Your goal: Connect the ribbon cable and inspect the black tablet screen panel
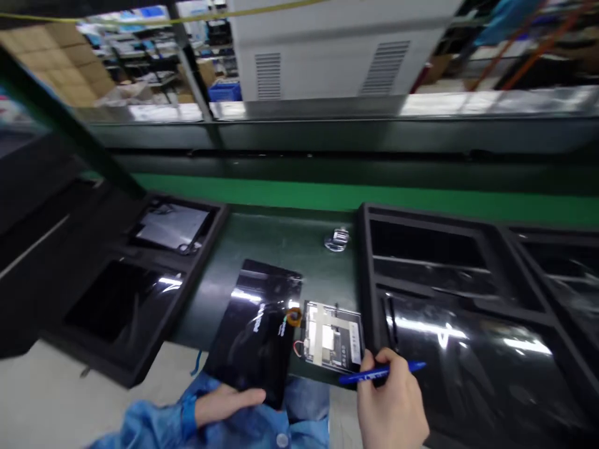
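Note:
My left hand (229, 402) grips the lower end of a black glossy tablet (255, 330), thumb on top and fingers hidden underneath. White lettering shows on the tablet's screen, and an orange ring (294, 317) lies at its right edge. In my right hand (393, 399) is a blue pen (374, 374), held between thumb and fingers. Just beyond that hand lies an opened device assembly (332, 337) with pale tape strips, a label and a red wire. Whether my right fingertips touch its corner I cannot tell.
Black partitioned trays with dark screens stand on both sides, a left tray (187, 280) and a right tray (369, 299). A small shiny metal object (337, 239) rests on the green bench (271, 234). Behind runs a dark channel below a metal ledge (327, 109).

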`<state>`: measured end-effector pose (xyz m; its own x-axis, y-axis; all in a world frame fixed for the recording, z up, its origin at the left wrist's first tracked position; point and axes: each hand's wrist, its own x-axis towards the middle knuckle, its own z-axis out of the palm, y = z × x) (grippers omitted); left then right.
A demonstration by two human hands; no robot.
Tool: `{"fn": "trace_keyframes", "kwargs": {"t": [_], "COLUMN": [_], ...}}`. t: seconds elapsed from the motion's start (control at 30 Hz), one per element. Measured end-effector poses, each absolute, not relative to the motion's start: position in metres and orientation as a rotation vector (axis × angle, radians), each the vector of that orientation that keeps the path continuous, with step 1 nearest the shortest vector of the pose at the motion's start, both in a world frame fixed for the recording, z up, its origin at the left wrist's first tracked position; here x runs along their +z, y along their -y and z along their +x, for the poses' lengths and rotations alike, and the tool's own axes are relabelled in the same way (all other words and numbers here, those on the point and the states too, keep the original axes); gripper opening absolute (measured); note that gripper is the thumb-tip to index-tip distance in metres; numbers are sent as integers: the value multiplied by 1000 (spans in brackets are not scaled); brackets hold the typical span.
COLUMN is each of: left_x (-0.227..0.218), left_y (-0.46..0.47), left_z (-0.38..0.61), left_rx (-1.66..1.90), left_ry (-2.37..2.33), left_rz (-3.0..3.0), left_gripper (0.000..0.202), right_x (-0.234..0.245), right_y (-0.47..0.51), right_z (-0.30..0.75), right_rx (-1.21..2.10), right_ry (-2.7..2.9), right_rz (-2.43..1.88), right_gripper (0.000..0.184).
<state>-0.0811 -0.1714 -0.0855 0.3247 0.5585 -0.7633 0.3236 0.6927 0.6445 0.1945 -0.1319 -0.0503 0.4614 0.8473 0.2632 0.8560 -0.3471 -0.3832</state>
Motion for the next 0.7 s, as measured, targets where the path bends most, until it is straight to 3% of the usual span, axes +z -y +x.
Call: {"fn": "trace_keyframes", "kwargs": {"t": [0.13,0.33,0.53,0.7], "left_x": [-96,-100,-127,-157], "left_y": [179,177,175,154], "left_z": [-64,-44,-34,29], "left_rx": [533,801,455,156], "left_ry": [-1149,-1032,-767,-592], "left_rz": [690,668,1013,1521], "left_gripper": [83,69,57,30], "right_x": [-49,-44,-42,-51], "right_y": [125,121,124,123], "right_z": [193,189,185,186], "right_rx": [3,40,6,22], "right_ry": [1438,1446,1468,1428], "right_rz": [-2299,-2344,-2301,-2253], "right_gripper": [19,13,12,9]}}
